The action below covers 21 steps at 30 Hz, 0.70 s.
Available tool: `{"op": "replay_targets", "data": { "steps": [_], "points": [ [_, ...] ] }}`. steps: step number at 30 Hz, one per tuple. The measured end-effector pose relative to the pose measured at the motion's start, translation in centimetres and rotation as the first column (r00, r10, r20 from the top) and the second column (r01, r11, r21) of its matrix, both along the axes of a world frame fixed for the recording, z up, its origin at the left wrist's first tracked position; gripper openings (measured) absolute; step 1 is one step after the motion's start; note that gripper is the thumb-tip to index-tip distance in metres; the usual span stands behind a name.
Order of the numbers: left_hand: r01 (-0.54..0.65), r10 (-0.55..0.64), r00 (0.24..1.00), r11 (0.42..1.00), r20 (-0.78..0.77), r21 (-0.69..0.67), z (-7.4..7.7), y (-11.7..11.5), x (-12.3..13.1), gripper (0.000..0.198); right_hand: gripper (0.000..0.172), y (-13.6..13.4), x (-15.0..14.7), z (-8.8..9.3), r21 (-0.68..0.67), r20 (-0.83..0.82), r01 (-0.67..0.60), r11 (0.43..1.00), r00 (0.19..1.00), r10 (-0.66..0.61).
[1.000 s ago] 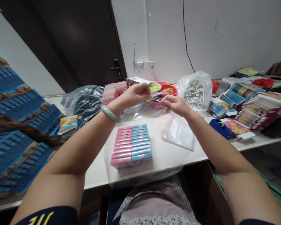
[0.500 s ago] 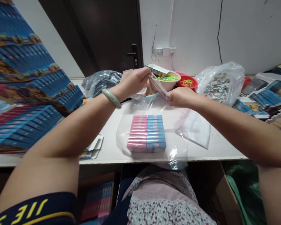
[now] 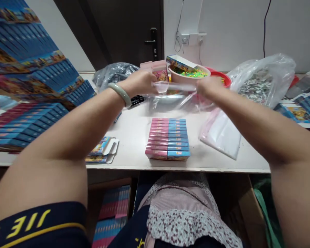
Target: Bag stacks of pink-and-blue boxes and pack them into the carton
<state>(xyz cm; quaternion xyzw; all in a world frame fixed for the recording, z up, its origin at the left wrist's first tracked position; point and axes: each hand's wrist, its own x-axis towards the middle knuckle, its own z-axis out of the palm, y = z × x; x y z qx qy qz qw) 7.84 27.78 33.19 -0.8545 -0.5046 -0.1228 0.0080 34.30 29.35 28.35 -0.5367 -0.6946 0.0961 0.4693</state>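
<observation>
In the head view, the left hand (image 3: 138,82) and the right hand (image 3: 209,86) each pinch one end of a clear bag (image 3: 175,86), so it is pulled tight above the table (image 3: 134,131). Pink and blue boxes (image 3: 167,139) lie below it.

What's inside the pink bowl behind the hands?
Lots of tiny green and yellow bits fill the bowl, and a small box rests on its rim. Whatever lies beneath them is covered.
</observation>
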Motion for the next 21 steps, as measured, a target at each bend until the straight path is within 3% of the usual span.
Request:
{"op": "replay_targets", "data": {
  "steps": [2,3,5,6,8,10,12,14,17,19,21],
  "points": [
    [-0.116,0.127,0.985,0.989,-0.118,0.094,1.9,-1.0,-0.5,0.022,0.044,-0.7,0.9,4.1,0.055,0.146,0.163,0.985,0.975,-0.169],
    [-0.165,0.186,0.972,0.975,-0.140,0.151,2.6,-1.6,-1.0,0.021,0.047,-1.5,1.4,5.6,0.154,0.262,0.235,0.960,0.927,-0.269],
    [-0.206,0.240,0.963,0.950,-0.124,0.235,2.8,-2.6,-2.4,0.016,0.042,-3.7,2.4,6.3,0.386,0.350,0.327,0.863,0.814,-0.464],
    [-0.195,0.227,0.969,0.945,-0.100,0.261,2.2,-3.0,-3.2,0.012,0.034,-4.8,2.7,5.3,0.465,0.352,0.316,0.827,0.791,-0.500],
    [-0.161,0.173,0.985,0.940,-0.012,0.301,-0.8,-3.0,-4.7,0.009,0.030,-6.4,2.9,0.6,0.482,0.290,0.363,0.798,0.793,-0.536],
    [-0.221,0.172,0.969,0.923,0.175,0.314,-5.5,-2.1,-5.7,0.017,0.030,-6.7,2.5,-6.2,0.281,0.328,0.395,0.875,0.817,-0.474],
    [-0.357,0.247,0.880,0.907,0.407,0.223,-11.0,-0.5,-6.0,0.027,0.021,-6.0,1.7,-12.7,0.039,0.249,0.430,0.902,0.870,-0.426],
    [-0.454,0.321,0.754,0.886,0.573,0.100,-16.0,1.2,-5.8,0.029,0.013,-4.7,0.7,-17.5,-0.206,0.015,0.450,0.869,0.889,-0.457],
    [-0.525,0.428,0.508,0.842,0.748,-0.125,-20.8,3.3,-5.0,0.020,0.005,-2.8,-0.6,-21.1,-0.514,-0.281,0.411,0.752,0.748,-0.601],
    [-0.475,0.484,0.359,0.831,0.798,-0.290,-22.4,4.2,-4.8,0.018,0.002,-1.7,-1.2,-22.2,-0.636,-0.325,0.350,0.688,0.687,-0.650],
    [-0.346,0.541,0.298,0.829,0.787,-0.439,-23.5,4.7,-4.8,0.014,0.012,-0.8,-1.9,-23.1,-0.729,-0.333,0.250,0.637,0.683,-0.650]
  ]
}}
